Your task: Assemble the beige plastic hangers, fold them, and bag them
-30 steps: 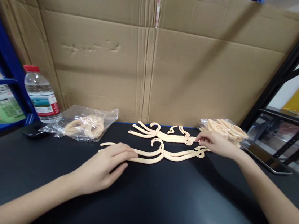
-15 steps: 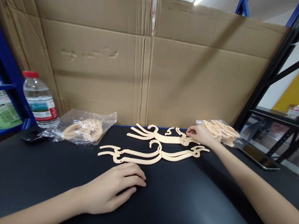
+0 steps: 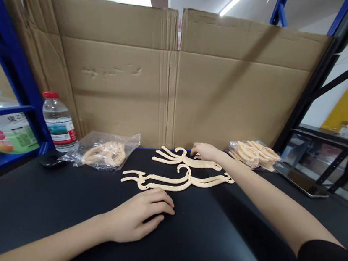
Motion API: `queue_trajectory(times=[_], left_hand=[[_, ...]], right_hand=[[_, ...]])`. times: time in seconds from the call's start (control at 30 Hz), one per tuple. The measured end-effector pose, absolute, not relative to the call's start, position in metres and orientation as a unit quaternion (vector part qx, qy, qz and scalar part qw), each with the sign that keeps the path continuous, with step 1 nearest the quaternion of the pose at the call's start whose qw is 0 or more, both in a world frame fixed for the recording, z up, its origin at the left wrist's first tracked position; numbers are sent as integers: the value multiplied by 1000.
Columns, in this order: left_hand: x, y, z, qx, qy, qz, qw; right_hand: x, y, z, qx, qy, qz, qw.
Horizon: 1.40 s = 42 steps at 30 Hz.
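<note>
My left hand (image 3: 144,213) rests palm down on the black tabletop, fingers apart and loosely bent, holding nothing. Just beyond it lies a cream plastic folding hanger (image 3: 167,185) with its hook pointing away from me. Behind that is a second group of cream hanger parts (image 3: 200,163), with a hook and several thin arms on its left. My right hand (image 3: 205,151) reaches over the back of this group, its fingers curled down on a small cream plastic piece that they mostly hide. My right forearm covers the right ends of the hangers.
Bagged cream hangers (image 3: 104,153) lie at left beside a red-capped water bottle (image 3: 59,122) and a black mouse (image 3: 50,159). A second bagged stack (image 3: 255,154) sits at back right, near a dark phone-like slab (image 3: 302,181). Cardboard (image 3: 120,77) walls the back.
My right hand has moved left, from the right end of the rear hanger parts to the small piece behind them. My left hand stays put on the table; the view has shifted slightly.
</note>
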<state>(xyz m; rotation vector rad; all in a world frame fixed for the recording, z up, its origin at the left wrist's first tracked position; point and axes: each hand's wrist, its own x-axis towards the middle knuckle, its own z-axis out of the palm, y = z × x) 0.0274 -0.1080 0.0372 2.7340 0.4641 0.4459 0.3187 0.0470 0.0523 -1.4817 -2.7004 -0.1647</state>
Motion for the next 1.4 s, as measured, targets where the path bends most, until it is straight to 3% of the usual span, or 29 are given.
queue_trajectory(times=[0.17, 0.33, 0.73, 0.8, 0.93, 1.03, 1.17, 1.3, 1.4], left_hand=[[26, -108, 36, 960, 162, 161, 161], [25, -107, 34, 959, 156, 166, 168], [26, -105, 32, 904, 228, 223, 286], [31, -108, 30, 865, 265, 249, 346], [45, -114, 25, 747, 299, 303, 510], [56, -118, 25, 684, 302, 361, 557], [60, -120, 27, 643, 316, 443, 539], [57, -121, 24, 628, 335, 446, 542], [55, -121, 20, 611, 344, 447, 556]], right_hand=[[312, 47, 51, -456, -887, -76, 15], [316, 43, 49, -454, -885, -83, 55], [321, -17, 58, -493, -781, -30, 382], [311, -36, 58, -486, -753, 32, 443], [283, -75, 60, -395, -648, 342, 555], [261, -97, 57, -351, -601, 475, 539], [239, -113, 41, -334, -582, 561, 485], [230, -116, 27, -345, -606, 558, 450], [238, -104, 30, -354, -675, 471, 444]])
